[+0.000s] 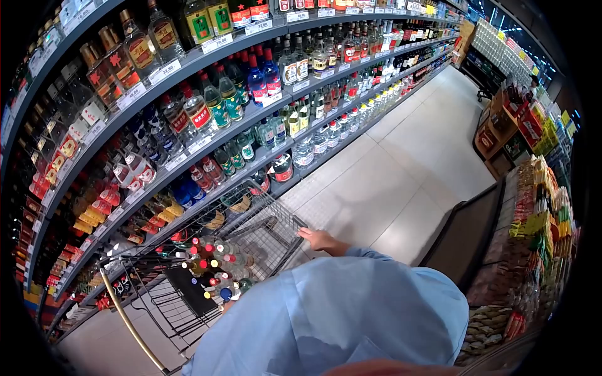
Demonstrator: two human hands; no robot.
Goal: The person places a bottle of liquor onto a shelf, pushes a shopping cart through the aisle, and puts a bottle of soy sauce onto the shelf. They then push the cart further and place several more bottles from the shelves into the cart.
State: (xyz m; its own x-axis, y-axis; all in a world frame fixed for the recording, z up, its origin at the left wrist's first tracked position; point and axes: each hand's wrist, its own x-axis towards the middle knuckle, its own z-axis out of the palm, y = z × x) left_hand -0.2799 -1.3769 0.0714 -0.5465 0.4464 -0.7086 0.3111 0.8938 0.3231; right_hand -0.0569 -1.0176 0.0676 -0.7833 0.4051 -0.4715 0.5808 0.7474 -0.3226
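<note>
right hand [318, 239] — grip closed on the far rim of the shopping cart [276, 220], steadying it | left hand: out of view | bottles [216, 263] stand upright in cart, packed so none tip; liquor shelves [188, 119] alongside

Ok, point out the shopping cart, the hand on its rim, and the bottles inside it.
shopping cart [266, 207], head view, on the wire rim of the basket.
right hand [318, 239], head view, on the back of the hand gripping the cart's rim.
bottles [216, 263], head view, on the capped tops in the basket.
</note>
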